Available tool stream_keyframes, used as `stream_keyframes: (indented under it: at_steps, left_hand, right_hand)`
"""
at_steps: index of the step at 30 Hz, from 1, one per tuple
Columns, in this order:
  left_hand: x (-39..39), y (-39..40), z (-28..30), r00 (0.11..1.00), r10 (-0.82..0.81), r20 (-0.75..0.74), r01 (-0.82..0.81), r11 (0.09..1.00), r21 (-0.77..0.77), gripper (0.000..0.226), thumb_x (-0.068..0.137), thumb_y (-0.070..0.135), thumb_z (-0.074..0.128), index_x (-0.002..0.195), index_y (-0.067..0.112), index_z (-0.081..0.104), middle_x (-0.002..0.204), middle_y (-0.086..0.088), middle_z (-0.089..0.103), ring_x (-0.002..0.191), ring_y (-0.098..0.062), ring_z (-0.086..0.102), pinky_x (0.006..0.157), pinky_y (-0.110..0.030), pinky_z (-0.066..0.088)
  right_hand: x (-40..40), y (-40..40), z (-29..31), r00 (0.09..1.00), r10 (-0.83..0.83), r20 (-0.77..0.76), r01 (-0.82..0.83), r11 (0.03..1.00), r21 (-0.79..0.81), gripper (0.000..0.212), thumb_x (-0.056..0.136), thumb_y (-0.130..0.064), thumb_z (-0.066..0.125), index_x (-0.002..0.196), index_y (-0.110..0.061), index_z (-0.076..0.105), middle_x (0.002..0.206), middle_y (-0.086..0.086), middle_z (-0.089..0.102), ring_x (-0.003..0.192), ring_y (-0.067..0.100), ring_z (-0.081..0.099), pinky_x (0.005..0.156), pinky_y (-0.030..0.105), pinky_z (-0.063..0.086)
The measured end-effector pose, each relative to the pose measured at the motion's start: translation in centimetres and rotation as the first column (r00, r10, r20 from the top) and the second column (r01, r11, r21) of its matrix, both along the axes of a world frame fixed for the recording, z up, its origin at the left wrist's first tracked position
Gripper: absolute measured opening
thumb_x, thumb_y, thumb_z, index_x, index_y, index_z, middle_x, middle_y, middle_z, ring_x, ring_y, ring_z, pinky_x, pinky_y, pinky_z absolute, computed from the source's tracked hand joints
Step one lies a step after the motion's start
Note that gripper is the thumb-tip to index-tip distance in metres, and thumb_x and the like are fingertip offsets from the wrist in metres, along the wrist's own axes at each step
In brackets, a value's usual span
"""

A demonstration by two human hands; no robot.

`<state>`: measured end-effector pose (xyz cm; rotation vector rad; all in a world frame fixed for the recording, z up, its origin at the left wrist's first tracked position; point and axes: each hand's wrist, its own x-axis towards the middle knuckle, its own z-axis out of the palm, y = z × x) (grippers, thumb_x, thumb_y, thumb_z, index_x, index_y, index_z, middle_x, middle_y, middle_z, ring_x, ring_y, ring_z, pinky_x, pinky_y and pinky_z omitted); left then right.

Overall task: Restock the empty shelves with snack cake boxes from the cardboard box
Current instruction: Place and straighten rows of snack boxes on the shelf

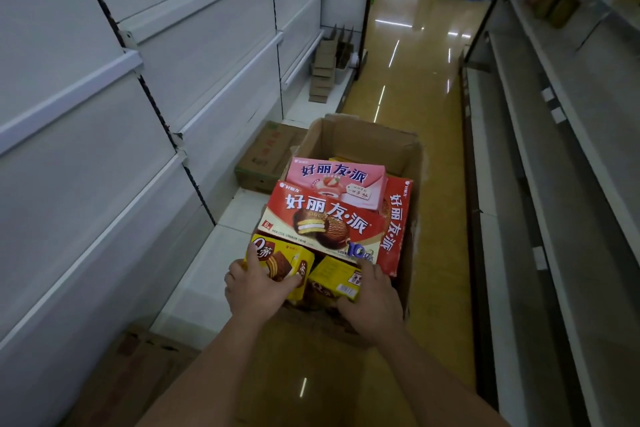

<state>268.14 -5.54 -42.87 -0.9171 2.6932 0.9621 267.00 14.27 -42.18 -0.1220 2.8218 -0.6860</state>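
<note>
An open cardboard box [363, 139] stands on the aisle floor, filled with snack cake boxes. A pink strawberry box [332, 177] lies on top at the far side, a red chocolate-pie box [325, 218] in the middle, another red box [394, 222] on edge at the right. My left hand [256, 288] grips a yellow and brown cake box [280, 260] at the near left. My right hand [374, 295] grips a second yellow box [332, 274] beside it. White empty shelves [131, 62] run along the left.
A closed carton [266, 156] sits on the low base shelf left of the open box. Folded cardboard pieces [325, 66] stand farther down that shelf. More shelving [554, 149] lines the right side. The glossy floor [405, 73] runs between them.
</note>
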Motion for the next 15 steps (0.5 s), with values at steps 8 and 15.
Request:
stream_keyframes:
  at_steps: [8, 15]
  left_hand:
    - [1.0, 0.9, 4.8, 0.995, 0.006, -0.098, 0.016, 0.975, 0.223, 0.109, 0.067, 0.054, 0.079, 0.149, 0.027, 0.013, 0.139, -0.012, 0.023, 0.134, -0.032, 0.022, 0.106, -0.045, 0.034]
    - [1.5, 4.7, 9.9, 0.970, -0.170, -0.173, 0.224, 0.901, 0.371, 0.112, 0.065, 0.069, 0.067, 0.151, 0.036, 0.004, 0.154, -0.007, 0.005, 0.144, -0.033, 0.009, 0.112, -0.050, 0.024]
  right_hand:
    - [1.2, -0.4, 3.7, 0.946, -0.325, -0.001, 0.321, 0.934, -0.157, 0.053, 0.078, -0.049, 0.064, 0.120, -0.024, 0.046, 0.118, -0.005, 0.054, 0.115, 0.018, 0.050, 0.094, 0.035, 0.036]
    - [1.7, -0.7, 7.4, 0.758, -0.615, 0.218, 0.617, 0.566, -0.547, 0.045, 0.080, -0.034, 0.070, 0.108, -0.015, 0.042, 0.106, 0.004, 0.061, 0.089, 0.022, 0.058, 0.078, 0.034, 0.050]
